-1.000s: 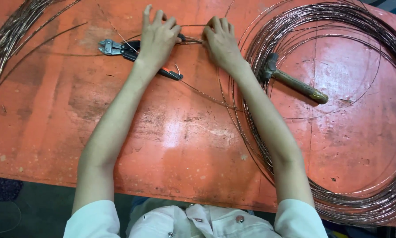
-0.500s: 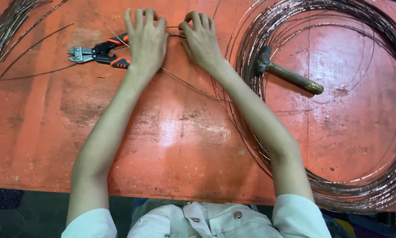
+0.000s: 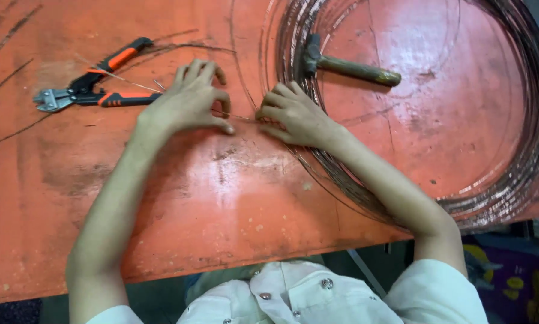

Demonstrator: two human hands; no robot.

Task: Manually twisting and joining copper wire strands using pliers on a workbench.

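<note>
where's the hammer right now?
In the head view the wooden-handled hammer lies on the orange table at upper right, inside the big wire coil, head touching the coil's left side, just beyond the right hand.

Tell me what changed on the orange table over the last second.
Both hands, the left hand and right hand, drew back toward the person along the worn orange metal table, pinching a thin wire strand between them throughout. The orange-and-black handled cutters, the wooden-handled hammer and the big coil of copper-coloured wire stayed where they lay.
</note>
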